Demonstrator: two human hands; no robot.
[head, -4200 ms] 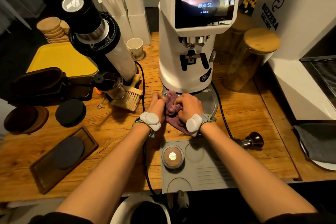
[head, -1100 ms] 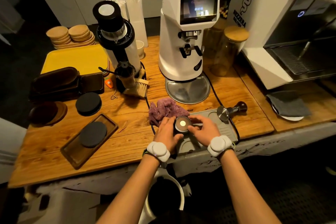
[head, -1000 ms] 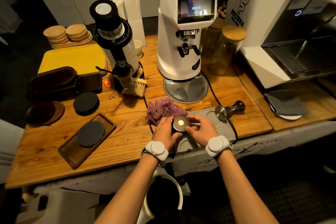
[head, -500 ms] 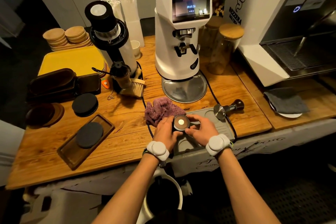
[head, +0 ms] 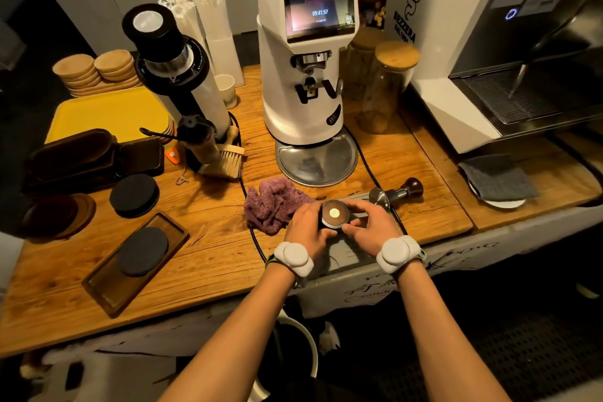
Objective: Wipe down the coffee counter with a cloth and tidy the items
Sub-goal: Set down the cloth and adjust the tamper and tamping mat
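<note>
A crumpled purple cloth (head: 272, 204) lies on the wooden counter (head: 208, 248), in front of the white grinder (head: 303, 75) and just left of my hands. My left hand (head: 306, 227) and my right hand (head: 367, 227) both grip a round dark distributor with a shiny centre (head: 334, 214). It stands on the grey tamping mat (head: 346, 254) at the counter's front edge. A tamper with a dark knob (head: 396, 193) lies on its side at the mat's far right corner.
A black grinder (head: 169, 65) with a brush (head: 228, 160) stands at the left, beside dark trays and round black pads (head: 133, 194). Glass jars (head: 388, 85) and an espresso machine (head: 489, 52) fill the right. A grey cloth on a plate (head: 497, 179) lies at the far right. Black cables cross the counter.
Four seconds ago both hands pressed the purple cloth onto the grinder's base plate. Now the cloth lies loose and both hands hold the distributor. Over the last second they barely moved.
</note>
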